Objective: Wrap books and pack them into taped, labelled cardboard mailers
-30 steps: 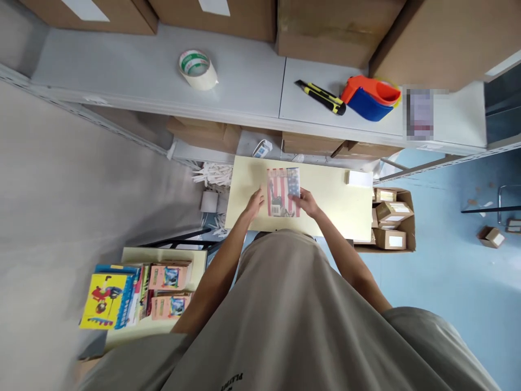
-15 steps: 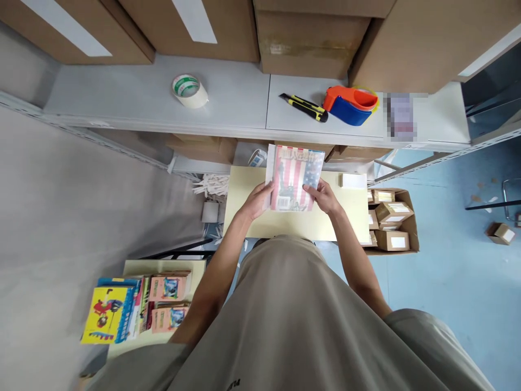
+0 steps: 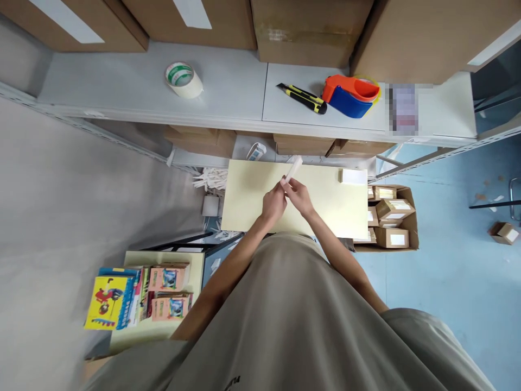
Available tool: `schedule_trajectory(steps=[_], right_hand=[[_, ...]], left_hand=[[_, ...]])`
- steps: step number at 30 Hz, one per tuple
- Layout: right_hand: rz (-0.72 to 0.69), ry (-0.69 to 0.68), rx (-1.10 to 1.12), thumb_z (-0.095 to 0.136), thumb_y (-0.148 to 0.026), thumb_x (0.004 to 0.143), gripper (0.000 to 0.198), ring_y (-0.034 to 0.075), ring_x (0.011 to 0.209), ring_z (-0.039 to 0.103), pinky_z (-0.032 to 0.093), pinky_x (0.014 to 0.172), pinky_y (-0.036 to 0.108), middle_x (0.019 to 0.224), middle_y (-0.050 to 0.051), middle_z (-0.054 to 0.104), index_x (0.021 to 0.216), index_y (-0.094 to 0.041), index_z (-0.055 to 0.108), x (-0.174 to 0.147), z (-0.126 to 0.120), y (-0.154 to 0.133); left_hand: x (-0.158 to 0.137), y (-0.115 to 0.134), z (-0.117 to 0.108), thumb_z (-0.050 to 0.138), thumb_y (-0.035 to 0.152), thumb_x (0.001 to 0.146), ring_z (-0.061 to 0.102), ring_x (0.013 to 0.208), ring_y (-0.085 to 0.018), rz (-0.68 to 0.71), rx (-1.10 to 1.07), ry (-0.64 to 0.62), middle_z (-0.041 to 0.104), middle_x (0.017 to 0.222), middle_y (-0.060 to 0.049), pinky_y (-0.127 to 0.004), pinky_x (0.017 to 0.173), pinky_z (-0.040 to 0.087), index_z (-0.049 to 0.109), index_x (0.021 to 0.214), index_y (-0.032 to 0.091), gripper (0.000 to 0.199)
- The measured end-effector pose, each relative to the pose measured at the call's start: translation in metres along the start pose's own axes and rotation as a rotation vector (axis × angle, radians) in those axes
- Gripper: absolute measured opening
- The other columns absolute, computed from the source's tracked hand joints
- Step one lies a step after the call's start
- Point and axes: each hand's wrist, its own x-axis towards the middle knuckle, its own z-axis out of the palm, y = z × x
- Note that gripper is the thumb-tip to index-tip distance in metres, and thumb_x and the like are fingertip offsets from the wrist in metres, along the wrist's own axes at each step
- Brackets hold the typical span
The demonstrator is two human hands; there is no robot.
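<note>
Above the cream tabletop (image 3: 244,190), my left hand (image 3: 274,204) and my right hand (image 3: 299,196) meet, fingers closed on the near end of a book (image 3: 293,169). It is turned nearly edge-on, so only a narrow white strip of it shows and its cover is out of sight. The hands partly hide its lower end. On the right of the same tabletop lies a small white stack, perhaps paper or labels (image 3: 353,176).
A grey shelf (image 3: 228,73) crosses ahead with a tape roll (image 3: 184,80), a box cutter (image 3: 302,99) and an orange-blue tape dispenser (image 3: 350,95). Large cartons (image 3: 309,32) stand behind. At right is an open box of small cartons (image 3: 413,222); books (image 3: 106,301) lie lower left.
The book has turned from cover-facing, with its flag picture showing, to nearly edge-on. My hands have come together at its near end. The view has shifted slightly.
</note>
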Motion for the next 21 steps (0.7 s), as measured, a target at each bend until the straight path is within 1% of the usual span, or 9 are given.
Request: schedule_trajectory(steps=[2, 4, 9, 11, 13, 15, 17, 19, 21], right_hand=[[0.028, 0.071, -0.053, 0.066, -0.098, 0.096, 0.073, 0.026, 0.093, 0.074, 0.064, 0.082, 0.035, 0.085, 0.004, 0.073, 0.086, -0.026, 0.063, -0.004, 0.011, 0.005], [0.055, 0.140, -0.079, 0.059, -0.100, 0.099, 0.076, 0.022, 0.078, 0.061, 0.056, 0.071, 0.034, 0.069, 0.000, 0.056, 0.074, -0.028, 0.050, -0.004, 0.012, 0.011], [0.069, 0.039, 0.075, 0.068, -0.104, 0.089, 0.079, 0.017, 0.073, 0.055, 0.052, 0.066, 0.031, 0.069, -0.003, 0.055, 0.077, -0.026, 0.059, 0.005, -0.023, 0.017], [0.086, -0.069, 0.167, 0.078, -0.106, 0.079, 0.081, 0.017, 0.073, 0.060, 0.055, 0.067, 0.031, 0.070, -0.003, 0.060, 0.082, -0.025, 0.065, 0.009, -0.043, 0.012], [0.097, -0.156, 0.245, 0.086, -0.104, 0.074, 0.081, 0.020, 0.078, 0.069, 0.061, 0.071, 0.032, 0.072, -0.002, 0.068, 0.084, -0.026, 0.069, 0.011, -0.061, 0.004], [0.108, -0.230, 0.321, 0.090, -0.101, 0.074, 0.078, 0.025, 0.092, 0.079, 0.067, 0.082, 0.036, 0.080, 0.002, 0.077, 0.088, -0.026, 0.074, 0.011, -0.073, -0.005], [0.118, -0.288, 0.380, 0.093, -0.096, 0.075, 0.075, 0.031, 0.109, 0.084, 0.070, 0.095, 0.041, 0.090, 0.005, 0.085, 0.093, -0.025, 0.078, 0.010, -0.080, -0.011], [0.123, -0.308, 0.412, 0.096, -0.093, 0.075, 0.072, 0.034, 0.120, 0.085, 0.071, 0.102, 0.045, 0.095, 0.007, 0.088, 0.092, -0.025, 0.079, 0.009, -0.083, -0.014], [0.127, -0.303, 0.429, 0.098, -0.091, 0.074, 0.070, 0.036, 0.125, 0.085, 0.071, 0.106, 0.047, 0.096, 0.007, 0.089, 0.089, -0.025, 0.079, 0.008, -0.083, -0.014]], left_hand=[[-0.009, 0.003, 0.010, 0.056, 0.013, 0.113, 0.075, 0.150, -0.045, -0.026, 0.103, -0.064, 0.073, 0.168, -0.021, -0.055, 0.126, 0.059, 0.063, 0.174, 0.021, 0.063], [-0.013, 0.000, 0.015, 0.058, 0.015, 0.112, 0.069, 0.159, -0.042, -0.003, 0.130, -0.100, 0.065, 0.178, -0.019, -0.053, 0.130, 0.058, 0.055, 0.181, 0.023, 0.069], [-0.001, -0.031, -0.010, 0.071, 0.044, 0.112, 0.052, 0.175, -0.040, 0.046, -0.286, -0.178, 0.049, 0.190, -0.020, -0.053, 0.143, 0.046, 0.047, 0.186, 0.020, 0.081], [0.007, -0.045, -0.032, 0.076, 0.054, 0.110, 0.038, 0.183, -0.040, -0.025, -0.419, -0.064, 0.042, 0.194, -0.018, -0.054, 0.149, 0.035, 0.050, 0.183, 0.022, 0.085], [0.010, -0.051, -0.056, 0.085, 0.064, 0.103, 0.032, 0.185, -0.040, -0.095, -0.541, 0.045, 0.045, 0.193, -0.018, -0.054, 0.149, 0.035, 0.057, 0.177, 0.024, 0.089], [0.007, -0.049, -0.076, 0.089, 0.072, 0.098, 0.049, 0.176, -0.042, -0.118, -0.718, 0.018, 0.063, 0.178, -0.020, -0.052, 0.138, 0.051, 0.070, 0.162, 0.023, 0.084], [-0.002, -0.040, -0.090, 0.094, 0.075, 0.092, 0.074, 0.148, -0.039, -0.101, -0.906, -0.085, 0.081, 0.148, -0.019, -0.044, 0.114, 0.066, 0.082, 0.140, 0.019, 0.075], [-0.012, -0.027, -0.098, 0.104, 0.069, 0.084, 0.083, 0.111, -0.030, -0.088, -1.033, -0.144, 0.086, 0.117, -0.012, -0.035, 0.091, 0.067, 0.086, 0.120, 0.017, 0.066], [-0.020, -0.015, -0.101, 0.111, 0.058, 0.077, 0.076, 0.085, -0.019, -0.094, -1.089, -0.132, 0.082, 0.095, -0.005, -0.028, 0.077, 0.061, 0.086, 0.107, 0.016, 0.058]])
